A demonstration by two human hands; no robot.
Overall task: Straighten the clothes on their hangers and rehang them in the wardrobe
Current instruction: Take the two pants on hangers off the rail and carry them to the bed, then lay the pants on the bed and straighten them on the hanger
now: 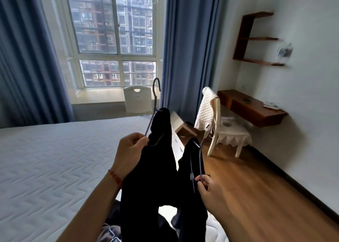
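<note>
Both hands, left hand (pixel 128 150) and right hand (pixel 209 188), pinch a hanger (pixel 155 102) bearing a black garment (pixel 156 177).

Ahead of me a window (pixel 117 40) sits between blue curtains (pixel 185 58). A bare mattress (pixel 55 159) fills my left. To my right, a white chair (pixel 227 131) stands beside a wooden desk (pixel 251 109), shelves (pixel 253 38) above

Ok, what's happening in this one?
A person is standing by a bed, holding up a dark garment on a purple wire hanger. The left hand pinches one arm of the hanger and the right hand pinches the other, with the fabric bunched unevenly between them. More clothes lie below on the bed. No wardrobe is in view.
</note>
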